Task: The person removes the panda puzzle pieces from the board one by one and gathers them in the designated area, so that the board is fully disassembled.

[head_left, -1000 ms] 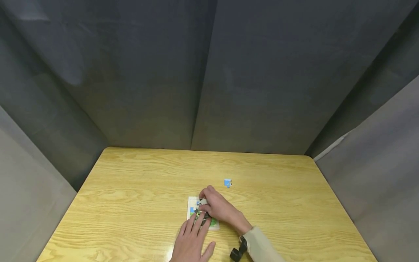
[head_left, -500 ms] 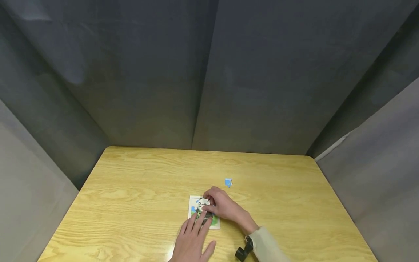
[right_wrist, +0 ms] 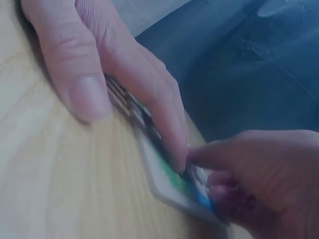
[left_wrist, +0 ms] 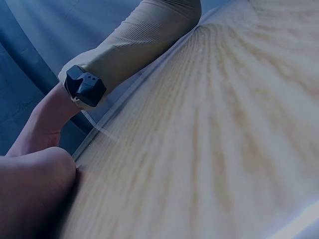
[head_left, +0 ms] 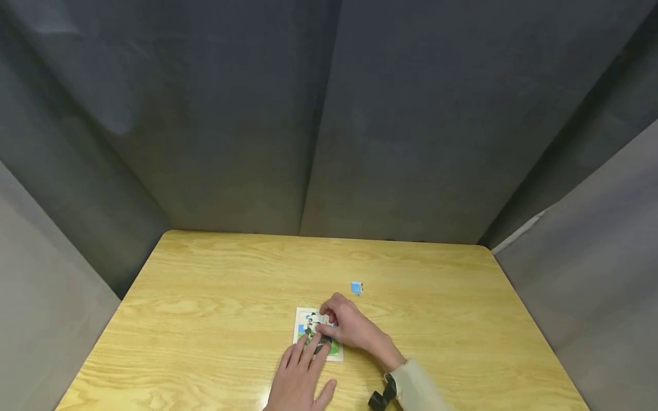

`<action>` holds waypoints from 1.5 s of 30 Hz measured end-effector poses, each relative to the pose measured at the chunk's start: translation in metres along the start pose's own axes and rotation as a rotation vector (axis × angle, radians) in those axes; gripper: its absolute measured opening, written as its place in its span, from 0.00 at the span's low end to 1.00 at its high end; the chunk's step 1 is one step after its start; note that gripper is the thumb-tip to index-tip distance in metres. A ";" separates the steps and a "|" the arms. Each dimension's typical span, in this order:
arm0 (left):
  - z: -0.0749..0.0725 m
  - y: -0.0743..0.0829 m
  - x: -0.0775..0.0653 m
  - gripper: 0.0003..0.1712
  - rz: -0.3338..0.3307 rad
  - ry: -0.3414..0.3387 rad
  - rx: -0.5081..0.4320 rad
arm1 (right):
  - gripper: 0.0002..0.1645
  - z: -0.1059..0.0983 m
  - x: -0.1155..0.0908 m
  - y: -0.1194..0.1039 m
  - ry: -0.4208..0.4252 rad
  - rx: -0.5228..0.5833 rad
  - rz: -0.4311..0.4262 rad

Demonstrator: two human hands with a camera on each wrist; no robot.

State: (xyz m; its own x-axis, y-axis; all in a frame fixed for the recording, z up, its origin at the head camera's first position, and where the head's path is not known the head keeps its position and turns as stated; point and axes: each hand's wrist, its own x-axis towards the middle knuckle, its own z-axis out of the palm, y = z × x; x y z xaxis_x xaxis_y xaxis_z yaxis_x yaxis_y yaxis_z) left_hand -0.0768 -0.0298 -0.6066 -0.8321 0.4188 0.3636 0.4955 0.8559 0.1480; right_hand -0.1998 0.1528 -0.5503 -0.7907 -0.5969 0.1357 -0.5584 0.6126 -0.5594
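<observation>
Puzzle well inside table's side edges

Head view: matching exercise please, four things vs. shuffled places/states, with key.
Things
1. left hand
2. right hand
3. puzzle piece
4. black wrist camera

Places/states
A. beside the cuff of the beige sleeve
B. fingers bent, at the upper right of the panda puzzle
C. fingers extended over the puzzle's near part
D. mostly blue, apart on the tabletop, beyond both hands

Pairs: 1-C, 2-B, 3-D, 4-A
</observation>
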 end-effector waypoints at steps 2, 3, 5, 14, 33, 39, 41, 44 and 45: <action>-0.001 0.000 0.001 0.36 -0.004 0.000 -0.004 | 0.15 -0.001 0.001 -0.001 0.006 -0.016 0.010; -0.001 0.001 0.001 0.35 -0.006 0.001 -0.011 | 0.15 -0.002 0.002 -0.002 0.009 -0.017 0.016; -0.002 0.001 0.001 0.35 -0.007 -0.003 -0.018 | 0.14 -0.003 0.002 -0.003 0.011 -0.018 0.026; -0.005 0.002 0.002 0.36 -0.007 -0.022 -0.036 | 0.12 0.000 0.004 0.006 0.042 -0.028 -0.031; 0.000 0.002 0.003 0.36 0.003 0.016 -0.016 | 0.13 -0.008 -0.006 0.025 0.070 0.053 -0.066; 0.000 0.001 0.004 0.36 0.004 0.028 -0.024 | 0.14 -0.016 -0.010 0.034 0.090 0.054 -0.067; 0.000 0.001 0.004 0.35 0.007 0.032 -0.024 | 0.14 -0.019 -0.011 0.038 0.103 0.045 -0.065; 0.000 0.001 0.004 0.35 0.008 0.028 -0.023 | 0.14 -0.021 -0.013 0.043 0.117 0.037 -0.041; -0.001 0.001 0.004 0.35 0.007 0.024 -0.025 | 0.14 -0.022 -0.014 0.045 0.122 0.036 -0.033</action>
State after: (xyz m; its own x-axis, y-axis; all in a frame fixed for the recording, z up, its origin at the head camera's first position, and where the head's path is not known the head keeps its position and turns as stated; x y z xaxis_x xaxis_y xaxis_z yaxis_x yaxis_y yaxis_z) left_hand -0.0796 -0.0276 -0.6042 -0.8222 0.4172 0.3871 0.5079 0.8449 0.1682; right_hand -0.2191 0.2004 -0.5589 -0.7980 -0.5478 0.2513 -0.5769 0.5735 -0.5816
